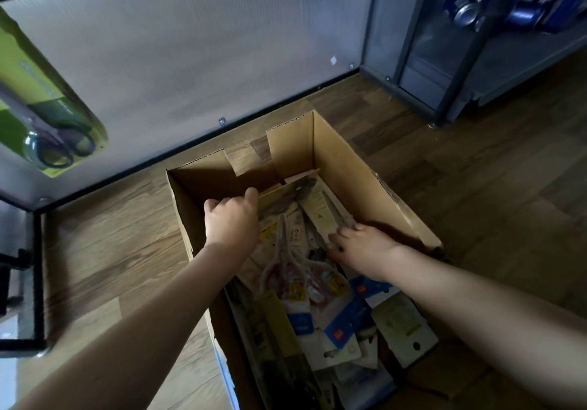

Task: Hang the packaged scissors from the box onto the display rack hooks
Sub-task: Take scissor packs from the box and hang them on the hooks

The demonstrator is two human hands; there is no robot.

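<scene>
Cardboard box (343, 155), many scissor packs; left hand (230, 222), right hand (362, 246) each gripping one pack.

The cardboard box (349, 168) is open at the top, and entry from above is unobstructed. Its inside is crowded with overlapping scissor packages (305, 282), and passage is narrowed by the upright flaps (286, 142) at the far end. Bare wooden floor (111, 244) is left beside the box. A hanging green package (47, 107) intrudes at upper left.
</scene>
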